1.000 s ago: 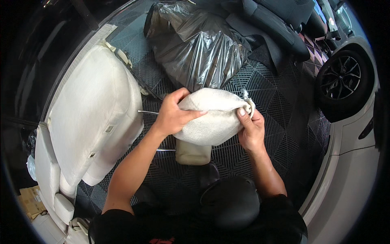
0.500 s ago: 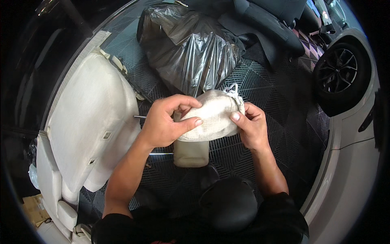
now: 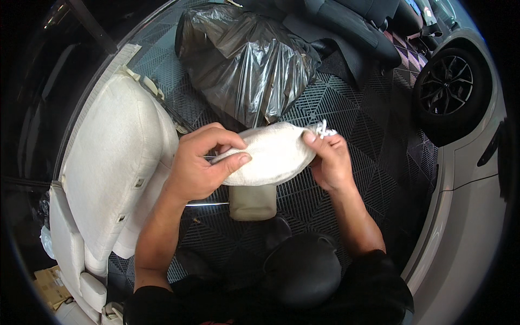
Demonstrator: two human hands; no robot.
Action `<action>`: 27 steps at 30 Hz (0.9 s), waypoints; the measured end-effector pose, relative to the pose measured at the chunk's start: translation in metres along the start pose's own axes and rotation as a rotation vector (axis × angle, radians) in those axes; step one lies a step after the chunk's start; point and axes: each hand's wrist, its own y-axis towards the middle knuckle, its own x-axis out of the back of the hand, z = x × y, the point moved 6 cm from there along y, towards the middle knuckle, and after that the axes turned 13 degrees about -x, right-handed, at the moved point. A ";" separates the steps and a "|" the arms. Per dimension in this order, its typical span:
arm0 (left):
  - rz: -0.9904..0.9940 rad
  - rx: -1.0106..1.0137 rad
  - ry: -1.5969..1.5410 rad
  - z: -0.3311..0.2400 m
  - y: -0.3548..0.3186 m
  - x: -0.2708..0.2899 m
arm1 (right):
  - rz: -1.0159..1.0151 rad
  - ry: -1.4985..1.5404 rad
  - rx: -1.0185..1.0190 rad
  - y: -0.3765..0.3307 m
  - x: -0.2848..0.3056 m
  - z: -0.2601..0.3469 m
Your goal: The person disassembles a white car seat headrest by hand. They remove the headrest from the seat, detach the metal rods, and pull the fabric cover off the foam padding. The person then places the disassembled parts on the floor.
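Note:
A pale beige fabric cover (image 3: 273, 154), rounded and stuffed-looking, is held up in front of me between both hands. A bunched white cord (image 3: 325, 130) sticks out at its right end. My left hand (image 3: 201, 162) is closed on the left end, with thumb and index finger near each other at the edge. My right hand (image 3: 331, 160) pinches the right end beside the cord, its thumb on top. Below the cover shows part of a beige headrest (image 3: 253, 203), with a thin metal rod (image 3: 208, 204) running out to the left; the rest of it is hidden.
Beige seat parts (image 3: 108, 162) stand along the left. Ahead lies a large black plastic bag (image 3: 244, 65), with black seats (image 3: 352, 38) behind it. A car wheel (image 3: 447, 84) and light body panel (image 3: 460, 216) line the right. A black rounded object (image 3: 303, 268) is close to me.
The cover has been drawn wider and turned so a smoother face shows. My left hand has shifted left, and the cord end now points out to the right.

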 end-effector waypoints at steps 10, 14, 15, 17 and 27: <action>-0.189 0.209 -0.033 0.016 -0.015 0.025 | -0.020 -0.137 0.147 0.003 0.006 0.017; -0.185 0.167 0.073 0.011 -0.001 0.035 | 0.004 -0.271 0.193 0.016 0.014 -0.007; -0.232 0.230 -0.052 0.016 0.000 0.038 | 0.014 -0.269 0.201 0.019 0.013 -0.013; -0.328 0.353 -0.308 0.024 0.002 0.041 | 0.011 -0.282 0.295 0.022 0.005 -0.022; -0.395 0.402 -0.731 0.095 -0.018 0.034 | 0.078 0.098 -0.050 0.052 -0.022 -0.023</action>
